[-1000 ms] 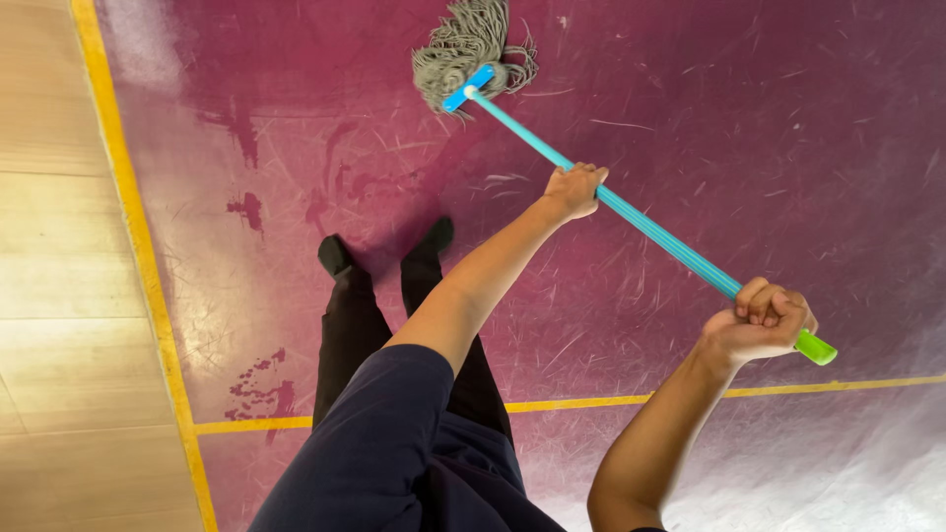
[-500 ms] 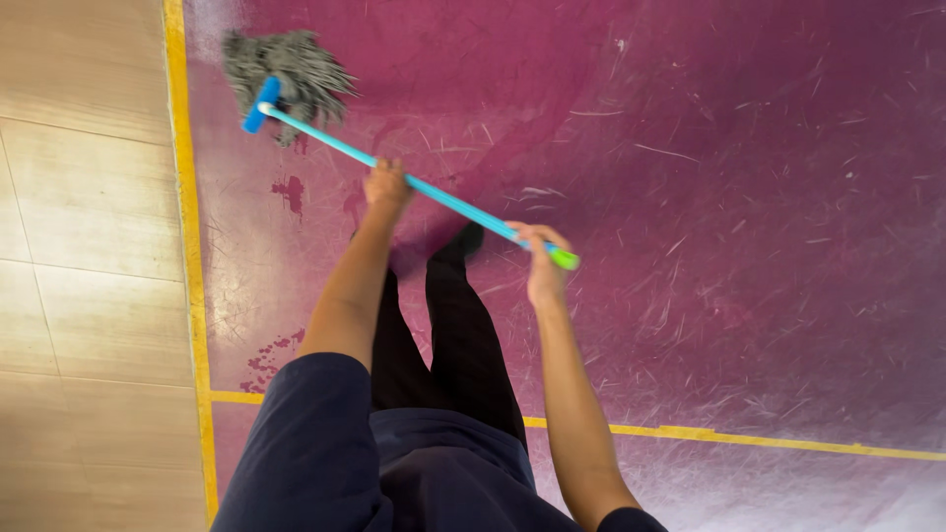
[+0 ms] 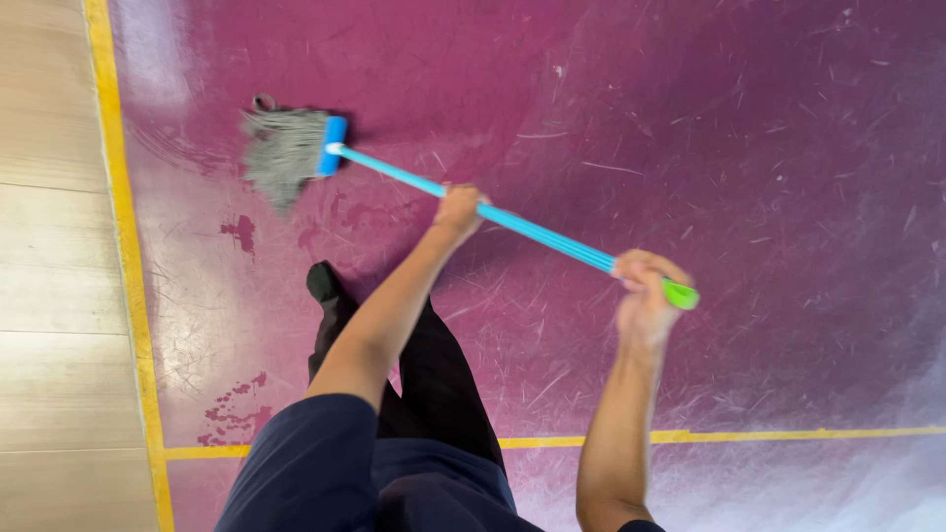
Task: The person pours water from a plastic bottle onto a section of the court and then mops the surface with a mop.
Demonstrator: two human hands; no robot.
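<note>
Scuffed maroon floor (image 3: 749, 148) | blue-handled grey string mop (image 3: 288, 148) lies ahead-left, handle slanting back-right | left hand (image 3: 459, 210) wraps mid-handle, nearer head | right hand (image 3: 645, 286) grips green end

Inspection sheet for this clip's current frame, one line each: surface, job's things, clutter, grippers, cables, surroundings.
Surface: maroon floor, glossy, heavily scuffed, with darker blotches near the left edge.
Job's things: mop with grey string head on the floor, blue clamp, light blue handle ending in a green cap.
Clutter: nothing seen.
Grippers: left hand closed around the middle of the handle; right hand closed around the handle just below the green cap, blurred.
Cables: nothing seen.
Surroundings: yellow lines border the maroon area at left and along the bottom; pale wood-look flooring beyond the left line; the person's dark trousers and dark shoe below the handle.
</note>
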